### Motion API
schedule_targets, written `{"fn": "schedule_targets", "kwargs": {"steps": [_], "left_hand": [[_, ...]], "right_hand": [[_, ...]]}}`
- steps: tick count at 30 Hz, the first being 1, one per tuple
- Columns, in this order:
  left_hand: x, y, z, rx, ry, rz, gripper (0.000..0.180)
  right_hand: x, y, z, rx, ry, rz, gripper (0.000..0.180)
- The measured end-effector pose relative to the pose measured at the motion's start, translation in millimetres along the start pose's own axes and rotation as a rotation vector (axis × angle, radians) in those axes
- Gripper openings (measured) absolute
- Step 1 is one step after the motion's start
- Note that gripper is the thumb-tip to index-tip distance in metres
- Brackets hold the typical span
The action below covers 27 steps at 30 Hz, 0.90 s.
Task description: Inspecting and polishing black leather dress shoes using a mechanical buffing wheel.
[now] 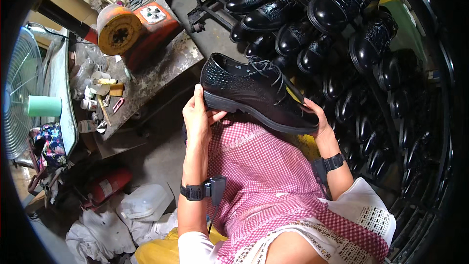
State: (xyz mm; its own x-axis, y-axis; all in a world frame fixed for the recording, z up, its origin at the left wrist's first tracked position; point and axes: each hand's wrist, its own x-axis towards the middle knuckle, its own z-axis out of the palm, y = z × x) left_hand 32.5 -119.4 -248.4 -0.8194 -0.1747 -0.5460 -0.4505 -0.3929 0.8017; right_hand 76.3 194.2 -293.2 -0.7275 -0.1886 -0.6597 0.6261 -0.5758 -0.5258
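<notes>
stained workbench (161, 63), orange machine (139, 27), small bottles (90, 102)

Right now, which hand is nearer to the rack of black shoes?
Right. The right hand cups the toe of the held black shoe, close beside the rack of black shoes. The left hand grips the heel, on the far side from the rack.

A white plastic jug (146, 201) lies on the floor well below and left of the left hand (198, 115), beside a red canister with a pale rectangular label (106, 187). Up left of that hand, small white bottles (89, 104) stand on the workbench (their labels too small to tell).
</notes>
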Motion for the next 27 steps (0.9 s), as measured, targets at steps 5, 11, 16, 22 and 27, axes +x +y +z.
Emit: {"fn": "schedule_targets", "kwargs": {"steps": [5,11,16,22,27], "left_hand": [[6.1,5.5,-2.2,0.018,0.024,0.022,0.052],[5.3,-11.9,-12.5,-0.031,-0.016,0.151,0.056],[-18.8,-33.3,-38.5,0.467,0.07,0.411,0.033],[-30.0,-42.8,-47.9,0.873,0.087,0.786,0.027],[-27.3,-38.6,-44.7,0.833,0.066,0.845,0.027]], "right_hand": [[7.7,11.5,14.6,0.213,-0.048,0.122,0.043],[33.4,10.8,67.2,0.298,-0.216,0.14,0.033],[77.0,-2.2,140.6,0.218,-0.142,0.017,0.037],[125.2,-28.6,225.9,0.23,-0.223,-0.05,0.036],[149.2,-41.5,286.6,0.233,-0.309,-0.093,0.04]]}}
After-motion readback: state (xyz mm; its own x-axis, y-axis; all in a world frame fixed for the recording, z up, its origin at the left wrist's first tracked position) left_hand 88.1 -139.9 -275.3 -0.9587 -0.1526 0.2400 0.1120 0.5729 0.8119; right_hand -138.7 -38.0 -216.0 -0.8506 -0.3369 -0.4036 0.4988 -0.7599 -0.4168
